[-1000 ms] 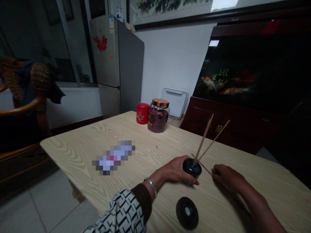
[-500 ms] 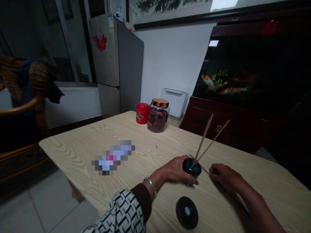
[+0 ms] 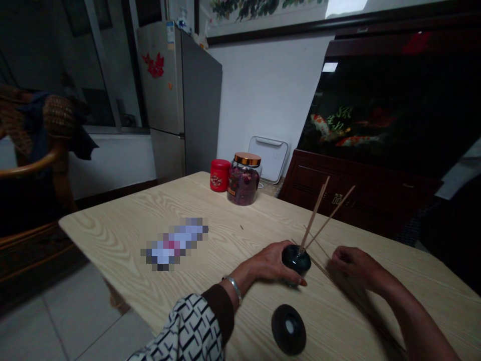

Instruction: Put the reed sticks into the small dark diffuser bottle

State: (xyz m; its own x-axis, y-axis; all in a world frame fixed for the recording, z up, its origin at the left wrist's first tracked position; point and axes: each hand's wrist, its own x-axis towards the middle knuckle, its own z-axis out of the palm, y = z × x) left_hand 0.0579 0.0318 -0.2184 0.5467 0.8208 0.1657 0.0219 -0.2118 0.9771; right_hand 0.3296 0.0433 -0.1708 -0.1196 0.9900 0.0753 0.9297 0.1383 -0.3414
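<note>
My left hand point(image 3: 276, 263) is wrapped around a small dark glass diffuser bottle point(image 3: 296, 259) that stands on the table. Several thin reed sticks point(image 3: 314, 213) fan upward out of its neck. To the right of the bottle, my right hand point(image 3: 347, 263) is closed in a pinch. A thin reed stick point(image 3: 317, 241) runs from its fingertips up and to the left, behind the bottle's right side. Another stick point(image 3: 319, 265) lies low on the table between bottle and hand, partly in shadow. A round dark lid point(image 3: 288, 329) with a pale centre rests in front of the bottle.
Toward the back of the wooden table point(image 3: 124, 213) stand a red canister point(image 3: 220, 175) and a glass jar point(image 3: 243, 181) with a copper lid. A blurred-out flat item point(image 3: 176, 243) lies at left, a tiny brown bit point(image 3: 242, 227) mid-table. Beyond are a fridge point(image 3: 203, 100) and fish tank point(image 3: 376, 100).
My right hand has moved slightly right and up, away from the bottle, and a thin stick now shows at its fingertips. My left hand and the bottle have stayed in place.
</note>
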